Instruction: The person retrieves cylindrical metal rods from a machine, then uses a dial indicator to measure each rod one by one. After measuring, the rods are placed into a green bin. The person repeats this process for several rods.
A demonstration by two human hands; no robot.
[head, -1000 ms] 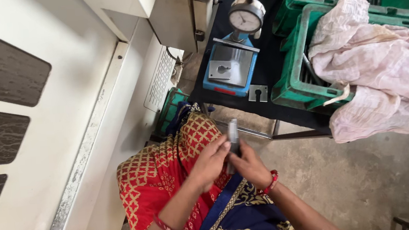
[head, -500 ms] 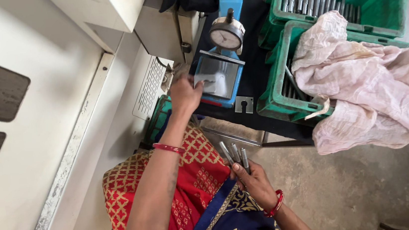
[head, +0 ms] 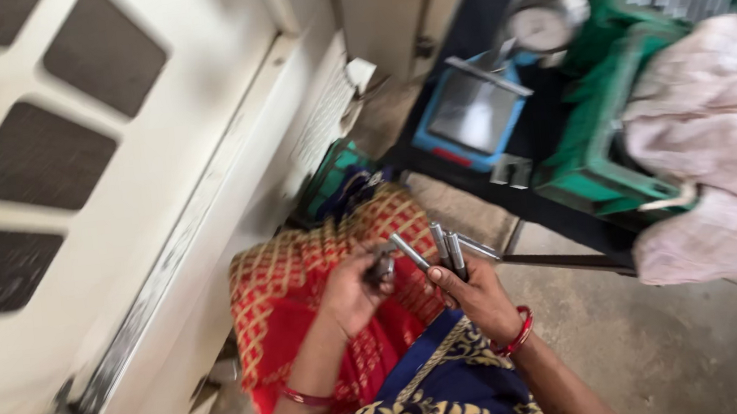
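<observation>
Right hand (head: 478,294) grip is clenched around a fan of short metal pins (head: 443,249), tips pointing up and away, spread so single ones can be picked off. Left hand (head: 354,289) sits just left of that grip, fingers pinched on one dark pin (head: 383,269) at the fan's near end; frame is blurred, so probably grasping it, not just touching. Both hands held over the lap, above the red patterned cloth (head: 304,285). Ahead of the grips: blue dial gauge stand (head: 501,86) on a dark desk (head: 558,207), green crates (head: 602,148) to its right, one draped with a pink rag (head: 714,147).
</observation>
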